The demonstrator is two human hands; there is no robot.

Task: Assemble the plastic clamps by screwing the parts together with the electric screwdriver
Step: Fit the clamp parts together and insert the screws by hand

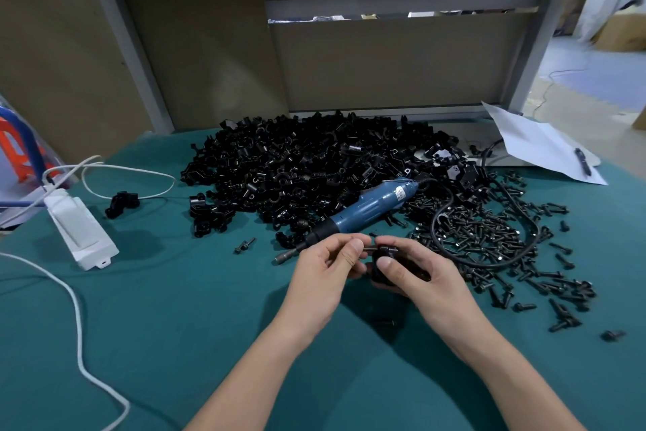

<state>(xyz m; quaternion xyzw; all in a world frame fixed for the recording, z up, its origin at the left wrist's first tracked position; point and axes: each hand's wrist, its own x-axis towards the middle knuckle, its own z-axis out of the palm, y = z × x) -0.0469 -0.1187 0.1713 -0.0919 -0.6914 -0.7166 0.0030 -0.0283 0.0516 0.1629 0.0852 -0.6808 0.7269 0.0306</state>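
Two bare hands meet over a green-covered workbench: the left hand pinches a small black screw between thumb and forefinger, its tip at the black plastic clamp that the right hand grips with curled fingers, thumb pressed on top. Just behind the hands, a blue electric screwdriver lies on the bench, bit end pointing toward the left hand, its black cord looping to the right. A large heap of black clamp parts fills the middle of the bench behind the tool, and a scatter of black screws spreads to the right under the cord loop. Two stray screws lie to the left of the bit. Farther left, a single clamp sits apart, near a white power box and its white cable. At the far right, a pen rests on a sheet of white paper.
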